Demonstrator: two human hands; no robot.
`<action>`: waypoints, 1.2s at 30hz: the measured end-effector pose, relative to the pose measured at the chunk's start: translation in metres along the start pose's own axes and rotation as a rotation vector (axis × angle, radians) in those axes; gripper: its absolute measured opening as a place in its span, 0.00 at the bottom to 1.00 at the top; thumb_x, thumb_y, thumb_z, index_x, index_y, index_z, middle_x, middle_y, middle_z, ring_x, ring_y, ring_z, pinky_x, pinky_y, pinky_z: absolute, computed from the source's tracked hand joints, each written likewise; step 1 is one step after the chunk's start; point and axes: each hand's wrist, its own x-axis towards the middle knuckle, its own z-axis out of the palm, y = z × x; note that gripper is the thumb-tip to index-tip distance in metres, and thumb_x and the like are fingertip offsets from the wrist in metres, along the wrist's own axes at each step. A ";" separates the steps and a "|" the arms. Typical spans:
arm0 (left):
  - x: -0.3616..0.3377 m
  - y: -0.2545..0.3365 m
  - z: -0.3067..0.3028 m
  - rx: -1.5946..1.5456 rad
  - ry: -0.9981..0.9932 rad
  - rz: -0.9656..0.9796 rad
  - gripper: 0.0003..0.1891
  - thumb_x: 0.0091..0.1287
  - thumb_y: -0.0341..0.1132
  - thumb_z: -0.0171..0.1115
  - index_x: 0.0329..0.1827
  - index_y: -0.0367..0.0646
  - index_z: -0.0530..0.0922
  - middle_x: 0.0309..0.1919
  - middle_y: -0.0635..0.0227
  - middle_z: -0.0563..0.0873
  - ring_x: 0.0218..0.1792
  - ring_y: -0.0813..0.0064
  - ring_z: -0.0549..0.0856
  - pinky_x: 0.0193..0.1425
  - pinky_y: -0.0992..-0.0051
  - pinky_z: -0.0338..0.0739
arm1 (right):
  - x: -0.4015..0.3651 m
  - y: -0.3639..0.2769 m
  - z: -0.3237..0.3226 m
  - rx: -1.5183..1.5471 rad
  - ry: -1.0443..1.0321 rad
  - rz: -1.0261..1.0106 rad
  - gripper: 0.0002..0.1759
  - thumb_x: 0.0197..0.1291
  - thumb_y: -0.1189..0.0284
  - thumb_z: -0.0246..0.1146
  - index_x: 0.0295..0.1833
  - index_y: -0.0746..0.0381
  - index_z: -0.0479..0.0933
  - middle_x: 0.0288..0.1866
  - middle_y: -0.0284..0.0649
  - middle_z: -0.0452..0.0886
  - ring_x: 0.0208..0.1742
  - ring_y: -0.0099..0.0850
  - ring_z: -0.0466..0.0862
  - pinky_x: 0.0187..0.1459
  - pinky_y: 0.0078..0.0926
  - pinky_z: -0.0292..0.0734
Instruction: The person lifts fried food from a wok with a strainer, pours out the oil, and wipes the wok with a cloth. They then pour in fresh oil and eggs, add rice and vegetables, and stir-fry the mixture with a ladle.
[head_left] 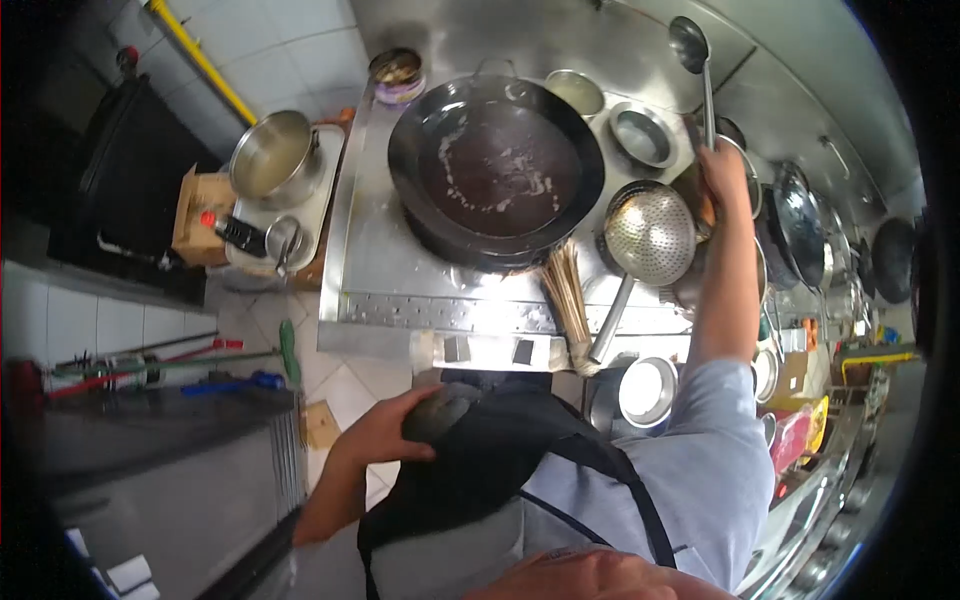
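Observation:
My right hand [722,172] is wrapped round the handle of a metal ladle [708,95], raised at the back right with its bowl uppermost. My left hand [388,432] is in front of the black apron, curled round a dark grey, rounded bundle [442,410] that looks like a cloth. On the steel stove top sits a large black wok [497,160] holding dark liquid with pale foam on it. To the wok's right, a perforated strainer [650,232] rests with its handle toward me. Beside it leans a bamboo wok brush [568,300].
Behind the strainer are a metal bowl [643,135] and another bowl [575,92]. A small tin [397,75] stands at the back left. Left of the stove are a steel pot [272,158] and a bottle with a red cap [235,232]. A white bowl [648,390] is low at the right.

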 end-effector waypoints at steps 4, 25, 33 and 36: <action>0.060 -0.044 0.016 -0.214 0.135 -0.222 0.33 0.64 0.50 0.67 0.65 0.37 0.73 0.49 0.57 0.85 0.51 0.66 0.83 0.60 0.68 0.74 | -0.059 -0.048 0.008 0.195 -0.297 0.008 0.19 0.57 0.71 0.60 0.54 0.68 0.77 0.26 0.43 0.80 0.20 0.33 0.78 0.21 0.30 0.72; 0.290 -0.032 0.021 -1.747 0.490 -0.134 0.20 0.67 0.41 0.65 0.58 0.40 0.75 0.55 0.65 0.83 0.55 0.65 0.83 0.62 0.60 0.76 | -0.012 -0.178 0.102 -0.509 -0.613 -0.444 0.11 0.51 0.74 0.61 0.33 0.73 0.81 0.23 0.50 0.83 0.23 0.40 0.86 0.28 0.37 0.80; 0.289 -0.040 0.019 -1.528 0.632 -0.119 0.04 0.57 0.26 0.62 0.33 0.35 0.80 0.31 0.61 0.84 0.31 0.67 0.86 0.38 0.68 0.82 | -0.016 -0.187 0.077 -0.452 -0.641 -0.377 0.12 0.52 0.75 0.60 0.38 0.73 0.78 0.24 0.48 0.82 0.21 0.37 0.84 0.27 0.35 0.80; 0.273 -0.027 0.022 -1.480 0.690 -0.069 0.05 0.56 0.26 0.63 0.33 0.33 0.79 0.31 0.61 0.84 0.31 0.66 0.86 0.36 0.68 0.82 | -0.010 -0.184 0.067 -0.400 -0.676 -0.370 0.11 0.51 0.75 0.60 0.37 0.73 0.77 0.23 0.46 0.81 0.20 0.36 0.82 0.26 0.35 0.79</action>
